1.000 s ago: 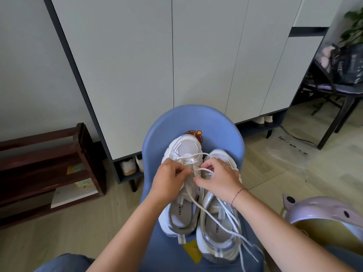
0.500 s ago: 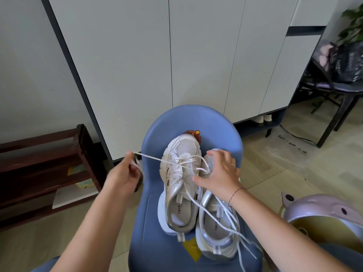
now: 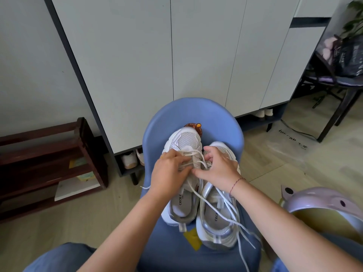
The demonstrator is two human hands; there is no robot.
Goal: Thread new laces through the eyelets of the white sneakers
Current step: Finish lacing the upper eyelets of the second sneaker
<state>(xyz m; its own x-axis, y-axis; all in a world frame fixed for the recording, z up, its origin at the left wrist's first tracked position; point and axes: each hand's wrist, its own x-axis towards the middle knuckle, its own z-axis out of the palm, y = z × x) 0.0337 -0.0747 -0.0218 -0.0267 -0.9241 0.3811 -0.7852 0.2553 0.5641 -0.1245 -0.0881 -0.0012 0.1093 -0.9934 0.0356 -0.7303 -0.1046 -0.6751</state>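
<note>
Pinching lace [image 3: 200,162], hands [image 3: 169,173] [image 3: 219,171], sneakers [image 3: 186,138] on chair [image 3: 192,110]

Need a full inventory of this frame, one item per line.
white sneakers: 2, white and silver, side by side on chair seat
laces: count unclear, white, across both sneakers, ends trailing off seat
blue chair: 1, blue, centre
cabinet: 1, pale grey, behind chair
pale shoes: several, off-white, under cabinet
wooden rack: 1, dark brown, left
lilac plastic object: 1, lilac, lower right
black table: 1, black, far right
plant: 1, green, top right
left hand: 1, grip on laces over left sneaker
right hand: 1, fingers curled beside it, grip unclear
</note>
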